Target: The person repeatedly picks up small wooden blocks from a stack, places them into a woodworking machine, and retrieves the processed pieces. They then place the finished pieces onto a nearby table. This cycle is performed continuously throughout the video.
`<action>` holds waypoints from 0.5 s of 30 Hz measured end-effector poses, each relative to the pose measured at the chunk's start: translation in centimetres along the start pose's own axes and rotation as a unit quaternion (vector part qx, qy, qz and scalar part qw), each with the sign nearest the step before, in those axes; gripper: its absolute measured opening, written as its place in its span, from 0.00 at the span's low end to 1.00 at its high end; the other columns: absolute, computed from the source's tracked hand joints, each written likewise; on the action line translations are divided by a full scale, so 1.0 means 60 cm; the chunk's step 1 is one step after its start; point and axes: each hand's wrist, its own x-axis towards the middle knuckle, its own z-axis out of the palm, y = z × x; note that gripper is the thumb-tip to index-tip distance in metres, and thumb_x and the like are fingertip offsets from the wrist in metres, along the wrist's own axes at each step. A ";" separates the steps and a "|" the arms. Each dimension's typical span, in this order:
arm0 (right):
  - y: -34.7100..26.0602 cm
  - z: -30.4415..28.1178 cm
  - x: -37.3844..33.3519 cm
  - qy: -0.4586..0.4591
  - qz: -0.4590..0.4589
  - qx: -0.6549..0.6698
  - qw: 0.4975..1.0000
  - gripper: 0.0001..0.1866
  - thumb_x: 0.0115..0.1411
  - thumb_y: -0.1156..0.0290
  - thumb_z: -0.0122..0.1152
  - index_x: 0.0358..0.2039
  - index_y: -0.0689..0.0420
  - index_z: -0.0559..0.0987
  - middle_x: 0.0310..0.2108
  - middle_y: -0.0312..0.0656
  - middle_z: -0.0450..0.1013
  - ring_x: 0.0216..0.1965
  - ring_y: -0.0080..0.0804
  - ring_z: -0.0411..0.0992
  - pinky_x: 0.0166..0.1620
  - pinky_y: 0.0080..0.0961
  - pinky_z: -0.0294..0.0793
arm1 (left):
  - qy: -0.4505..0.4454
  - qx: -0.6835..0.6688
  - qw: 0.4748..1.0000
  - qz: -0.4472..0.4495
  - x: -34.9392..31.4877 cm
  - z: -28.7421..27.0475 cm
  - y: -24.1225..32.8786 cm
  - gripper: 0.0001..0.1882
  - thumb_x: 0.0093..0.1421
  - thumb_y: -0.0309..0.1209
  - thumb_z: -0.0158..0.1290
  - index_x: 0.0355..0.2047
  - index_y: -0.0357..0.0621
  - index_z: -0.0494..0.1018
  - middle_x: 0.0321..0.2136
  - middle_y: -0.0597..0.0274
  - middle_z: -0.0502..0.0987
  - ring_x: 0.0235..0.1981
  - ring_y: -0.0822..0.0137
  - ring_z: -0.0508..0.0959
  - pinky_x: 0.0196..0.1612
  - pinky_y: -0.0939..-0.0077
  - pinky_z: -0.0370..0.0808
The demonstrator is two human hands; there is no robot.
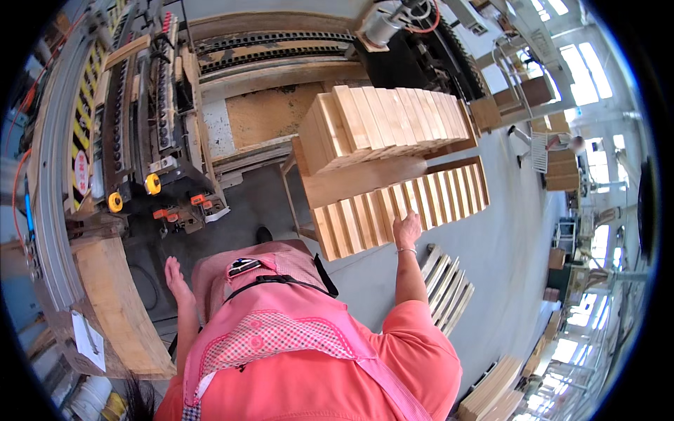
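My right hand (407, 230) reaches forward to a row of light wooden boards (361, 223) set on edge side by side, and its fingers close on one board near the middle. Behind this row a taller stack of pale wooden boards (393, 119) stands on the same wooden stand (365, 181). My left hand (177, 281) hangs at my left side with its fingers stretched out and nothing in it. The fingertips of my right hand are partly hidden by the hand itself.
To the left stands a machine (151, 112) with rollers, yellow knobs and a striped edge. A thick wooden worktop (116, 302) lies near my left arm. A slatted pallet (448, 288) rests on the floor at right, and stacked boards (491, 389) lie at the lower right.
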 end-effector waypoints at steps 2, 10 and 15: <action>-0.024 0.026 -0.048 0.007 -0.039 0.024 0.999 0.16 0.46 0.63 0.62 0.35 0.56 0.75 0.38 0.48 0.70 0.38 0.45 0.71 0.40 0.39 0.71 | -0.021 0.035 0.999 0.001 -0.001 -0.029 0.049 0.25 0.61 0.46 0.44 0.54 0.46 0.63 0.52 0.60 0.67 0.53 0.65 0.64 0.55 0.68 0.55; 0.003 0.047 -0.010 0.029 -0.059 -0.049 0.997 0.10 0.50 0.68 0.54 0.32 0.58 0.74 0.30 0.48 0.71 0.34 0.46 0.72 0.34 0.40 0.72 | -0.102 0.041 0.994 -0.022 0.030 0.085 0.028 0.27 0.61 0.47 0.43 0.55 0.45 0.60 0.53 0.58 0.66 0.55 0.64 0.64 0.55 0.67 0.57; -0.034 0.045 -0.002 0.032 -0.007 -0.035 0.999 0.09 0.47 0.70 0.54 0.30 0.59 0.72 0.33 0.49 0.70 0.36 0.46 0.71 0.36 0.39 0.72 | -0.150 0.045 0.987 -0.042 0.089 0.107 0.038 0.26 0.62 0.45 0.43 0.56 0.44 0.60 0.53 0.58 0.66 0.54 0.64 0.65 0.53 0.69 0.60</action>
